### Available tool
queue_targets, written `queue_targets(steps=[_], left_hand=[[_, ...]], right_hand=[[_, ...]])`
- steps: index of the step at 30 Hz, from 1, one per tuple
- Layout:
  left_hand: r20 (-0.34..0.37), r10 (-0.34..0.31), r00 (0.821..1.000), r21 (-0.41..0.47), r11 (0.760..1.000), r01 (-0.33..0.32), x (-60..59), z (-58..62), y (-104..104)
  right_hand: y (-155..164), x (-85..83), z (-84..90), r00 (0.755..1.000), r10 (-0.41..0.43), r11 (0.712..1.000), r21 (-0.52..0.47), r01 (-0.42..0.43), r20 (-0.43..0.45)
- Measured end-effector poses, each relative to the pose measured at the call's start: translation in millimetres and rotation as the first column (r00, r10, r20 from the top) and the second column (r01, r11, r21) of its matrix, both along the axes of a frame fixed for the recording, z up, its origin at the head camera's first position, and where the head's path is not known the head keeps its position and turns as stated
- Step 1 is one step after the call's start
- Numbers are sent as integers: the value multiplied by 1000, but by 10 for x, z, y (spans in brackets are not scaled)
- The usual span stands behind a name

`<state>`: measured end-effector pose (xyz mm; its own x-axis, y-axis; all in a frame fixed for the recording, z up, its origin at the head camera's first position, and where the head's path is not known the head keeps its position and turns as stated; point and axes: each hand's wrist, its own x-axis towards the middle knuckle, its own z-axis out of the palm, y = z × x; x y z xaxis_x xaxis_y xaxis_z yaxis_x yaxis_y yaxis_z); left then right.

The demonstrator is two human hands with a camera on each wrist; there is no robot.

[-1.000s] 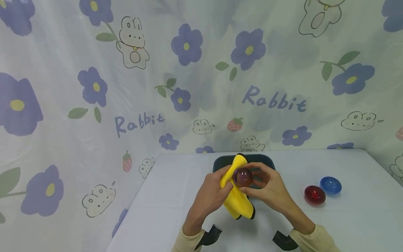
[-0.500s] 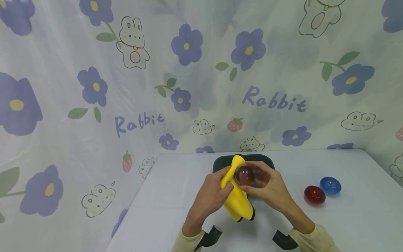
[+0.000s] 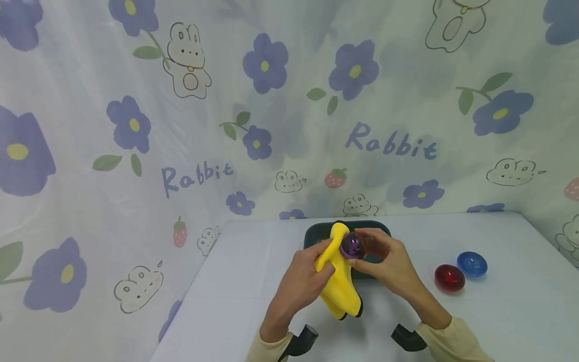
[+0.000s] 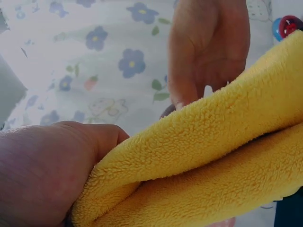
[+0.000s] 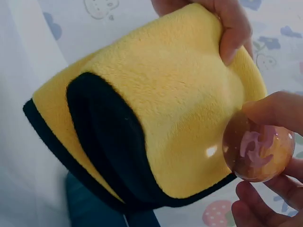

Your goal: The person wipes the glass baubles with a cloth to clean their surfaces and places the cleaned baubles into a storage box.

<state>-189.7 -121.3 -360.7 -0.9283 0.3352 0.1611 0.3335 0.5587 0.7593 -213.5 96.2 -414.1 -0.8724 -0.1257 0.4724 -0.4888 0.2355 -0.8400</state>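
Head view: the left hand [image 3: 304,277] grips a yellow cloth [image 3: 340,281] with a black edge, fingers curled round its upper fold. The right hand [image 3: 388,266] pinches a translucent purple ball [image 3: 351,245] between thumb and fingertips and holds it against the cloth. Both hands are raised over the near rim of a dark tray [image 3: 382,232] in the middle of the white tabletop [image 3: 253,281]. A red ball [image 3: 450,278] and a blue ball [image 3: 472,264] lie touching or nearly so, well to the right. As I judge it, the step in hand is wiping the ball with the cloth; the next move calls for turning the ball in the fingers so a fresh face meets the cloth, without loosening the pinch on so smooth a thing. There is open room to the left and right of the tray; the tabletop's left edge lies well clear of the hands.

Left wrist view: the left hand [image 4: 52,170] bunches the fleecy cloth [image 4: 203,161], and the right hand [image 4: 208,52] hangs just beyond its upper edge.

Right wrist view: the ball [image 5: 258,147] sits against the cloth [image 5: 156,118], held by the right hand's fingertips [image 5: 274,111]; the left hand's fingers [image 5: 232,26] clamp the cloth's top.
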Motion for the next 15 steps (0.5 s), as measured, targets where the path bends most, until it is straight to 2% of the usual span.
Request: queue_targets(steps=[6,15], left_hand=[[-17,23,1000,31,999,-22,31,15,4],[-86,48,995,81,996,-41,52,2,34]], right_hand=[[33,-3,10,998,-13,999,45,10,56],[90,14,56,995,41,997,61,-47,91]])
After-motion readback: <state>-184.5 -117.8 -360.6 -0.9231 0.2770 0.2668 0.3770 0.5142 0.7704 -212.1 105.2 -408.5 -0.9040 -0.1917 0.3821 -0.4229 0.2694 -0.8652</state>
